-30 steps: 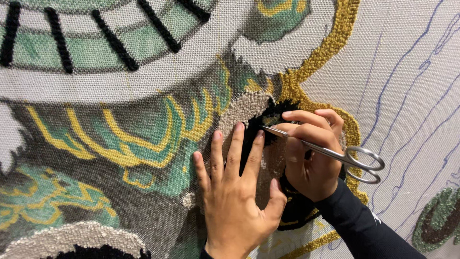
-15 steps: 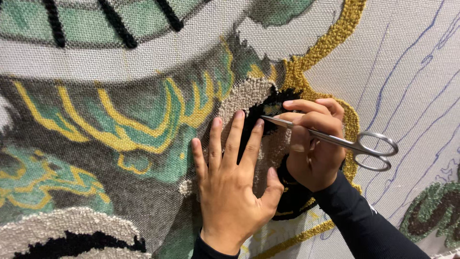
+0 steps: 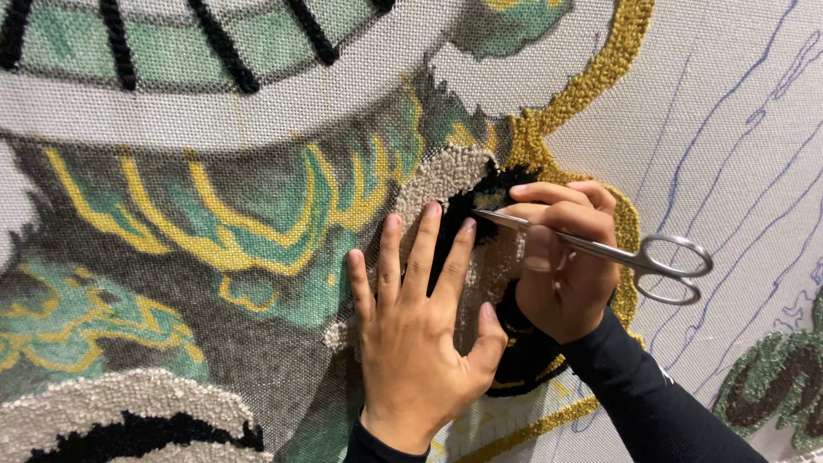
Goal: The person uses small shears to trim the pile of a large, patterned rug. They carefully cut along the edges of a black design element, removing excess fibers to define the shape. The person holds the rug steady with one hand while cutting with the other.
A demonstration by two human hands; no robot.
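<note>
A large tufted rug cloth [image 3: 214, 214] hangs in front of me, with green, yellow, grey and black yarn areas. My left hand [image 3: 420, 343] lies flat on it, fingers spread, pressing beside a black tufted patch [image 3: 476, 206]. My right hand [image 3: 561, 257] pinches small steel scissors [image 3: 617, 253] by the blades, with the tips pointing left into the black patch. The scissor handles stick out to the right with no fingers through the rings. Both arms wear black sleeves.
A thick gold yarn outline [image 3: 591, 77] curves down the right of the worked area. Bare grey backing cloth with blue drawn lines [image 3: 729, 146] fills the right side. A green and dark tufted patch [image 3: 771, 386] sits at the lower right.
The view has shifted slightly, so both hands sit a little higher and further right. The scissor tips stay at the black patch and my left hand stays pressed flat.
</note>
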